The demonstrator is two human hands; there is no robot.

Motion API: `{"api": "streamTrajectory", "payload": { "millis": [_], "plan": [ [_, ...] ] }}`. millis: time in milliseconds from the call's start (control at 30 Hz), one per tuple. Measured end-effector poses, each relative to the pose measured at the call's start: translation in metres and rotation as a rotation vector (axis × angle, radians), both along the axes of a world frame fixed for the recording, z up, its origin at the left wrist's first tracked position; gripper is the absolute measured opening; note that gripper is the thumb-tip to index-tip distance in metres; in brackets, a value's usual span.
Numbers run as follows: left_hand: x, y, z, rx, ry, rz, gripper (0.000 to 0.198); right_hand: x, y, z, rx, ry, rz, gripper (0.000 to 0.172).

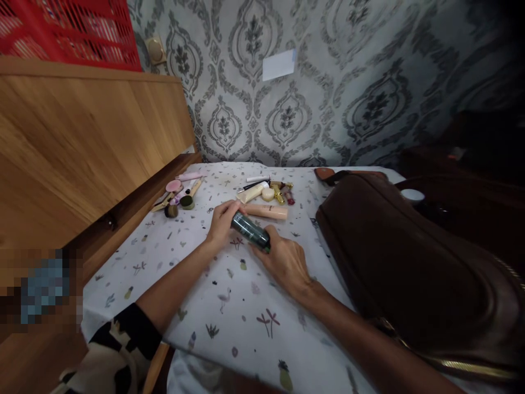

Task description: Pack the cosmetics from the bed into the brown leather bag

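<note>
A dark green cylindrical bottle (250, 230) is held between both hands, tilted over the printed tablecloth. My left hand (223, 221) grips its far left end. My right hand (285, 257) is closed round its near right end, hiding part of it. Just behind the bottle lies a peach-coloured tube (266, 212). Beyond that are a cream tube (252, 192), a small round pale jar (268, 194), gold-capped small bottles (278, 193) and a white stick (258, 179).
A large dark brown bag (385, 251) fills the right side. Several brushes and small cosmetics, with a pink round piece (174, 186), lie at the back left beside a wooden cabinet (90, 120). A red basket (69, 33) stands on the cabinet. Patterned wall (246, 98) behind.
</note>
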State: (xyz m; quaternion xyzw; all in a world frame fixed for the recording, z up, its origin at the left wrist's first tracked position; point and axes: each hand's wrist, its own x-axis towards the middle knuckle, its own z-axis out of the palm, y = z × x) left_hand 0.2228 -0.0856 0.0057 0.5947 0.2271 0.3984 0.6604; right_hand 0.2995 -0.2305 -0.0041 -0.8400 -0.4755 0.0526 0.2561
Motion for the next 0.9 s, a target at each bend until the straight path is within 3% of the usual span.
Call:
{"api": "streamTrajectory", "payload": {
  "millis": [133, 267, 433, 533, 633, 733, 800, 900],
  "plan": [
    [0.0, 0.01, -0.01, 0.104, 0.196, 0.077, 0.045, 0.006, 0.002, -0.004, 0.172, 0.208, 0.027, 0.033],
    [0.0, 0.014, -0.014, 0.233, 0.12, 0.092, 0.044, 0.01, 0.007, -0.007, 0.439, 0.576, 0.063, 0.042],
    [-0.006, 0.012, -0.009, 0.416, 0.067, 0.091, 0.039, 0.007, 0.009, -0.004, 0.491, 1.193, 0.037, 0.053],
    [-0.01, 0.012, -0.004, 0.48, 0.125, 0.014, 0.037, 0.008, 0.009, -0.002, 0.591, 1.358, -0.043, 0.056],
    [-0.012, 0.014, -0.001, 0.552, 0.204, -0.157, 0.03, 0.012, 0.009, 0.001, 0.746, 1.209, -0.158, 0.051],
    [-0.014, 0.012, 0.001, 0.626, 0.296, -0.33, 0.041, 0.016, 0.008, 0.005, 0.886, 0.87, -0.127, 0.04],
    [-0.014, 0.008, 0.001, 0.685, 0.354, -0.372, 0.045, 0.014, 0.005, 0.007, 0.874, 0.672, -0.051, 0.033],
    [-0.014, -0.001, -0.002, 0.736, 0.417, -0.377, 0.033, 0.008, 0.001, 0.009, 0.776, 0.503, 0.025, 0.028]
  ]
}}
